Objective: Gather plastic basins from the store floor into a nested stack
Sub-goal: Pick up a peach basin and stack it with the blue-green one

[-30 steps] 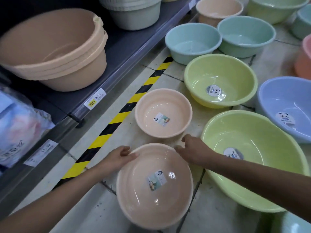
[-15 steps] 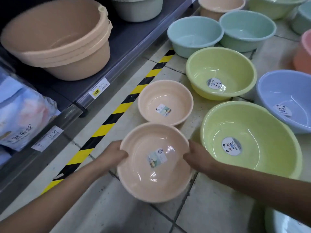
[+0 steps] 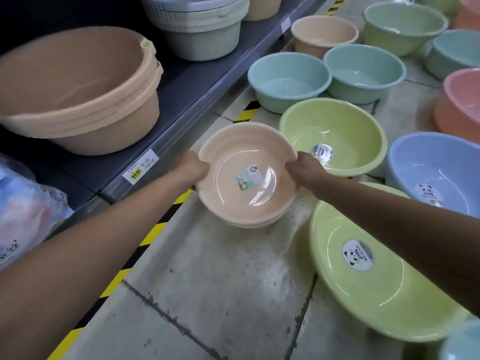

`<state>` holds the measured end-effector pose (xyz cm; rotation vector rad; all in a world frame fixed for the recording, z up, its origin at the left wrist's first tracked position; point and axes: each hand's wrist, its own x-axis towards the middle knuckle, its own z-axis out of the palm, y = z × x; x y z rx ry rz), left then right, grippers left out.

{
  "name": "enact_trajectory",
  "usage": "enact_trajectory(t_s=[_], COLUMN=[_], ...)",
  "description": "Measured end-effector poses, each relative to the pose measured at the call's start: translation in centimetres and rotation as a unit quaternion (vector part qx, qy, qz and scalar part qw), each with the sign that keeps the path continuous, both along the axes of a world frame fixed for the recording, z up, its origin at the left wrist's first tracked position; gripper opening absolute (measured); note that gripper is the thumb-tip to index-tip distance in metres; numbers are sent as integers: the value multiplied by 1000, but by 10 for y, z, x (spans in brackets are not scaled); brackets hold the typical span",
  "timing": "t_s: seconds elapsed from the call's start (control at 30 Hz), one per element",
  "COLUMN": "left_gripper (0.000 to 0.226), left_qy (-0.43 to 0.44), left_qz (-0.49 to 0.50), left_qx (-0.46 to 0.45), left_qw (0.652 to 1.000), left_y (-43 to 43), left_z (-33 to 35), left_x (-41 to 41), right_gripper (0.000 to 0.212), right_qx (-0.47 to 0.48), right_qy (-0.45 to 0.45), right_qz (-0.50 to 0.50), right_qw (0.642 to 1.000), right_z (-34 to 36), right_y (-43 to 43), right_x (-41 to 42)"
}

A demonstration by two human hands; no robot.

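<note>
A peach plastic basin [image 3: 233, 165] with a label inside sits nested in a second peach basin [image 3: 255, 222], whose rim shows just below it. My left hand [image 3: 193, 168] grips the upper basin's left rim. My right hand [image 3: 302, 170] grips its right rim. Around them on the floor stand a small lime basin [image 3: 345, 126], a large lime basin [image 3: 389, 294], a lilac basin [image 3: 441, 167], two pale teal basins [image 3: 288, 79] [image 3: 363, 71], a pink basin [image 3: 465, 100] and a peach basin [image 3: 324, 33].
A dark shelf [image 3: 187, 81] runs along the left with stacked tan tubs [image 3: 78, 94] and grey-green tubs [image 3: 205, 29]. Yellow-black hazard tape [image 3: 153, 237] marks the floor by the shelf. Packaged goods [image 3: 23, 211] sit at lower left. Bare concrete floor [image 3: 220, 294] lies in front.
Both hands took the near peach basin by its rim, lifted it forward and set it into the farther peach basin. The view moved forward with it.
</note>
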<state>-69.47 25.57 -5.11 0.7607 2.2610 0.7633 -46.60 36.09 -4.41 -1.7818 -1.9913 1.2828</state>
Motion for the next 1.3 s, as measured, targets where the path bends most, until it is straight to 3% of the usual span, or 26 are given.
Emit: enact_trajectory(t_s=[0.13,0.33,0.47,0.57,0.63,0.7,0.83,1.07,1.3], left_gripper=[36,42,37,18,25,33,17,19,25], left_qy=[77,79,43,-69,-111,-96,-68,-110,-182], left_qz=[-38,-54,15,74,62,45,21,-131,-345], left_qx=[-71,-121,-92,-48,-28,-18,42,114,63], left_qw=[994,988,995,994,991,994,997,979,919], left_y=[16,23,20,11,0,-8,-9,27,38], left_z=[-33,-66,-67,-64,-57,-44,6,88,89], left_x=[-12,-17,-8,6,10,9,25,137,332], right_gripper=[40,43,41,40,39,39,38,31,39], right_qx=[-32,-63,-75,-99,-113,-130,-130,-67,-33], right_qy=[-24,-17,-21,7,27,52,122,142,73], right_qz=[10,-12,-26,-57,-61,-45,-31,-129,-297], right_qw=[999,998,997,993,991,989,983,979,951], right_z=[-32,-69,-76,-72,-65,-52,-9,79,110], right_y=[11,14,9,1,-3,-6,-11,-22,-108], right_x=[-2,-6,-5,-6,-3,5,33,173,376])
